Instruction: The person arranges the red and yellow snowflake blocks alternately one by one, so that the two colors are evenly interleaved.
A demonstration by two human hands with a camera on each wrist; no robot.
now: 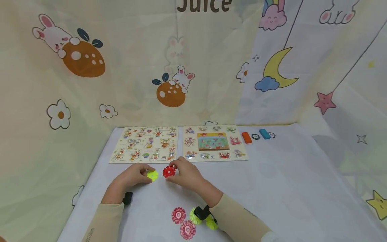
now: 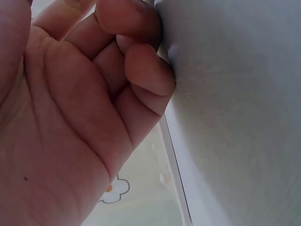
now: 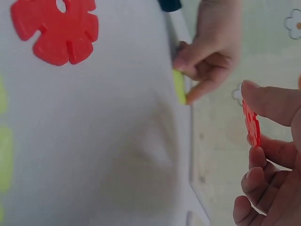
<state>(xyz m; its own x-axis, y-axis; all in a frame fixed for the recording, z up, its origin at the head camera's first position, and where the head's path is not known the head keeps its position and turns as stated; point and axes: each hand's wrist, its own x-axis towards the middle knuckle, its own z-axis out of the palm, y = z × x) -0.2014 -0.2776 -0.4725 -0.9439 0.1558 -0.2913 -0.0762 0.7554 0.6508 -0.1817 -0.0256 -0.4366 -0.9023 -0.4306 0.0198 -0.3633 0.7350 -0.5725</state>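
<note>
My left hand (image 1: 133, 175) pinches a yellow-green snowflake disc (image 1: 153, 175) by its left side, with thumb and fingers low over the white table. To its right, my right hand (image 1: 188, 174) holds a red snowflake disc (image 1: 168, 171) between thumb and fingertips. The two discs face each other with a small gap between them. In the right wrist view the held red disc (image 3: 251, 123) appears nearly edge-on, and the yellow-green disc (image 3: 179, 87) stands upright in the other hand. Curled fingers (image 2: 149, 70) fill the left wrist view, which hides that hand's disc.
Nearer me lie two pinkish-red discs (image 1: 178, 215) and two yellow-green discs (image 1: 211, 223), partly covered by the right wrist's black camera (image 1: 201, 213). Two picture puzzle boards (image 1: 216, 160) stand behind the hands. An orange block (image 1: 246, 137), a blue block (image 1: 264, 134) and small dark rings (image 1: 255, 136) sit back right.
</note>
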